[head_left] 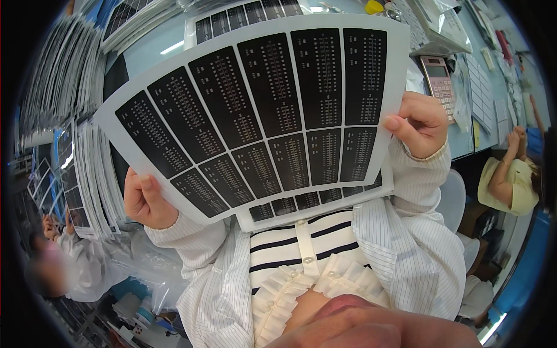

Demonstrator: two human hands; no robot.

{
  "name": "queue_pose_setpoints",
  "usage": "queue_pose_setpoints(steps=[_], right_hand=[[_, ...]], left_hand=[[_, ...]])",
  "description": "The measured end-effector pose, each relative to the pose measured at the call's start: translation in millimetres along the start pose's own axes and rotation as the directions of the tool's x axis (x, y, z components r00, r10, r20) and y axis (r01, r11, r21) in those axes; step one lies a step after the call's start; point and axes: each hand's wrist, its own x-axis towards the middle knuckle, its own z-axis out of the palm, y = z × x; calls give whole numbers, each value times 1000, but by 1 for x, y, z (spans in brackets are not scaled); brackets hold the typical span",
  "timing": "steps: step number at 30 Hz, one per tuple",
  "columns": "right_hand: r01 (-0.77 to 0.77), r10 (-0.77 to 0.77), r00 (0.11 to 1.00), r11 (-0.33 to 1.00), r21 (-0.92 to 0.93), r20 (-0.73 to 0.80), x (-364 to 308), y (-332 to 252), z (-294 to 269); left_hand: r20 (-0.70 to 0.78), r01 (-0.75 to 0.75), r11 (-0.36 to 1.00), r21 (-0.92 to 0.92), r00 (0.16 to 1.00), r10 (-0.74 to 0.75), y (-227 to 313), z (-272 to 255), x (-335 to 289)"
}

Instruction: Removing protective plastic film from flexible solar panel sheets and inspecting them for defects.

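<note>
Between my two hands I hold up a white sheet (263,139) printed with two rows of black panels covered in fine pale marks. My left hand (148,200) pinches its lower left corner, thumb in front. On the right edge, my right hand (419,124) grips the sheet with thumb on top and fingers curled behind. Under the raised sheet, close to my body, lies a stack of similar printed sheets (316,210), mostly covered. Another sheet with black panels (243,18) lies on the table beyond, partly hidden.
Tall stacks of sheets (61,72) stand at the left, with more piles (93,180) nearer. A pink calculator (438,87) lies at the right beside papers (480,95). A yellow cap (373,7) shows at the back. Other people sit at the right (513,174) and left (87,264).
</note>
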Motion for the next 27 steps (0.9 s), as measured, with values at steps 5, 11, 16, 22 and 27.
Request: queue_pose_setpoints(steps=[5, 11, 16, 22, 27], right_hand=[[25, -24, 999, 999, -45, 37, 1, -4, -4], [32, -31, 999, 999, -35, 27, 2, -3, -1], [33, -32, 999, 999, -25, 21, 0, 1, 0], [33, -32, 999, 998, -44, 26, -2, 0, 0], [24, -23, 1000, 999, -35, 12, -2, 2, 2]], left_hand=[[6, -8, 1000, 28, 1000, 8, 0, 1, 1], [14, -20, 999, 31, 1000, 20, -1, -4, 0], [7, -14, 1000, 21, 1000, 14, -2, -4, -1], [-1, 1, 999, 33, 1000, -1, 0, -6, -4], [-6, -2, 1000, 17, 1000, 2, -2, -1, -3]])
